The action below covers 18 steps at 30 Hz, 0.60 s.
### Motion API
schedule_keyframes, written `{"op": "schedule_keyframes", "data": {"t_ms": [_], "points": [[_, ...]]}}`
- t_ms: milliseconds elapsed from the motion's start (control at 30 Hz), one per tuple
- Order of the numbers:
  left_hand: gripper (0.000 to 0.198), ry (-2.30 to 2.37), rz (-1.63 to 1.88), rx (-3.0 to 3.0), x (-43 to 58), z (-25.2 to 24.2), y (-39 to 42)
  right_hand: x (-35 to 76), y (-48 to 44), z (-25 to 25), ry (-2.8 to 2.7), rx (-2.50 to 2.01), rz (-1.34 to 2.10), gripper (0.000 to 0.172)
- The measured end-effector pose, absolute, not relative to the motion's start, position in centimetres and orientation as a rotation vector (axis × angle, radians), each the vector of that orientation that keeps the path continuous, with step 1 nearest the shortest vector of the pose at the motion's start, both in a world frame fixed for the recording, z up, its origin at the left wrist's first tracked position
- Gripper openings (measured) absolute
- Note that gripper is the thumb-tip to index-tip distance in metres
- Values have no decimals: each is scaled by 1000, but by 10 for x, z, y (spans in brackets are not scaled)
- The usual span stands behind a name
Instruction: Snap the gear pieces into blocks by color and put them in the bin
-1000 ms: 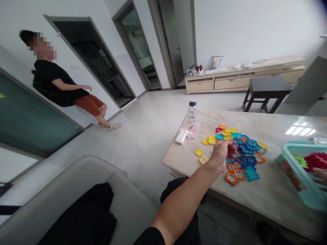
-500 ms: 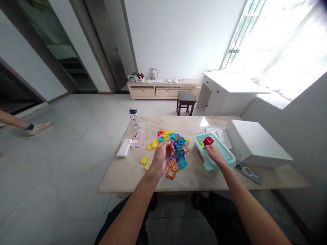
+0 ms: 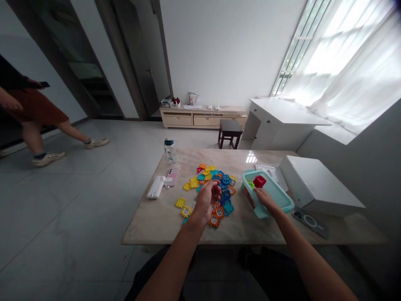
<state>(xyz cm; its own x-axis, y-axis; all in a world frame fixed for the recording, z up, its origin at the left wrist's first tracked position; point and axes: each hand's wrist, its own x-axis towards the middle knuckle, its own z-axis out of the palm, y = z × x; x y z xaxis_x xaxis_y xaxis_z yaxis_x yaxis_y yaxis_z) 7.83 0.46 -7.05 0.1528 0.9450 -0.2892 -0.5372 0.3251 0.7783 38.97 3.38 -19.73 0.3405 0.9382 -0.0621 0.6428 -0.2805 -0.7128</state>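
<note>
My left hand [image 3: 208,200] hovers over a loose pile of notched plastic building pieces, fingers curled and parted from the thumb, with nothing visible in it. Beneath and beyond it lie blue pieces [image 3: 224,179]; yellow pieces [image 3: 194,182] spread to the left, and orange window pieces [image 3: 214,220] lie nearer me. My right hand [image 3: 265,198] reaches over the light-teal plastic bin [image 3: 283,202], its fingers closed near the left rim; what they grip is hidden. Just beyond those fingertips, a red block [image 3: 259,181] and a green piece [image 3: 251,184] sit in the bin.
A water bottle [image 3: 170,150], a pink phone [image 3: 171,177] and a white packet [image 3: 156,187] stand or lie on the table's left. To the right are a white box [image 3: 316,179], a grey phone [image 3: 310,222] and a clear tray [image 3: 275,174]. Another person [image 3: 37,113] walks at far left.
The view has shifted, so the table sits slightly lower and farther right. The other person has come further into view. My right fingertips have drawn slightly back from the red block.
</note>
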Motion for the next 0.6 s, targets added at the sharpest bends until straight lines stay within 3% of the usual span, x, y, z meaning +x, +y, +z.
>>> {"op": "schedule_keyframes", "data": {"t_ms": [600], "points": [[22,837,1134,487,62,-52,6,373,47,-193,-1221,-1963,881,38]]}}
